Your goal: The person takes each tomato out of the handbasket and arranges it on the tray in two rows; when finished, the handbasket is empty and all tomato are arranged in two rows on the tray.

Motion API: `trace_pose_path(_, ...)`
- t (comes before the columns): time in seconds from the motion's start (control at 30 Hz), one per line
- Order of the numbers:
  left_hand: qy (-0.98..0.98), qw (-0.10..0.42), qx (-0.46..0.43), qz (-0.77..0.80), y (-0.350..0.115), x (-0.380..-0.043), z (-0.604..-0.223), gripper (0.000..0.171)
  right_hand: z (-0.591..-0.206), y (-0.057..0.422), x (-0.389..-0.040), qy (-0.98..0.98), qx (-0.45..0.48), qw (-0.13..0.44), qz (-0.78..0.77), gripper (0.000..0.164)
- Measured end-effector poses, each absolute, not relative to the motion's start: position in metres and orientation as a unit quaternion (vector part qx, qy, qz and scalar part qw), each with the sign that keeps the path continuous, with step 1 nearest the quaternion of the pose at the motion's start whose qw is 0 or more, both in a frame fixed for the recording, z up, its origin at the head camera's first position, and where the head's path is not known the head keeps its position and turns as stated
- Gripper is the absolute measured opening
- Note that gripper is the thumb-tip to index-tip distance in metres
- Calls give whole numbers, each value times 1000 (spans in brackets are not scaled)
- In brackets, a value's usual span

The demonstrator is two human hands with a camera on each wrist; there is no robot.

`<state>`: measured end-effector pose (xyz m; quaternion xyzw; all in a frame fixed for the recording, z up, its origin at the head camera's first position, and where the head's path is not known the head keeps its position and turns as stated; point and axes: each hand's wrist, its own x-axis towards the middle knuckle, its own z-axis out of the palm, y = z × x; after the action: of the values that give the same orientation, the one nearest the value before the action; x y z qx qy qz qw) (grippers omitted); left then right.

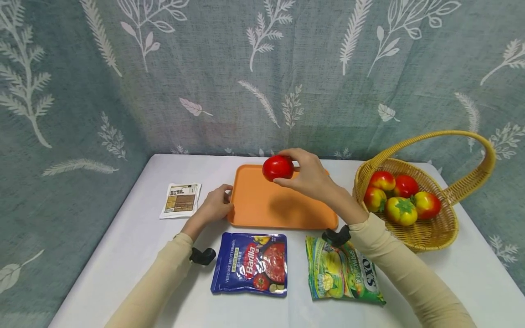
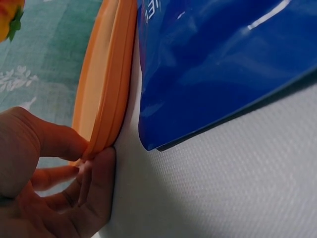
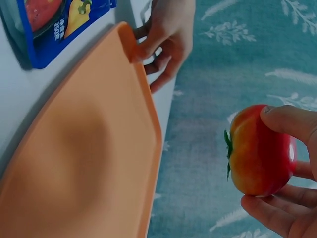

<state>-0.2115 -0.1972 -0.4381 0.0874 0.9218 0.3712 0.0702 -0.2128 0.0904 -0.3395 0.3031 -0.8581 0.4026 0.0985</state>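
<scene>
Above the orange tray (image 1: 254, 207), my right hand (image 1: 309, 177) holds a red tomato (image 1: 278, 167) between thumb and fingers. In the right wrist view this tomato (image 3: 262, 151) shows a yellowish side and a green leafy stem end, raised clear of the tray. My left hand (image 1: 215, 205) is at the tray's left end. The left wrist view shows the thumb of that hand (image 2: 64, 183) on the rim and its fingers beneath, pinching the tray's edge (image 2: 111, 99). The tray lies flat on the white table with a shadow on its floor.
A wicker basket (image 1: 445, 228) with a tall handle stands right, holding several red and yellow tomatoes (image 1: 401, 211). Nearer me lie a blue Barilla pouch (image 1: 249, 264) and a green snack bag (image 1: 342, 273), partly under my right forearm. A small white-and-brown packet (image 1: 180, 200) lies left.
</scene>
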Motion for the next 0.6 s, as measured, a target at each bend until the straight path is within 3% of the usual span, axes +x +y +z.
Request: trace_pose_path(0.6,923,69,86,369,-197,-211,-437,55,-353,54,-225,-866,308,90,383,61)
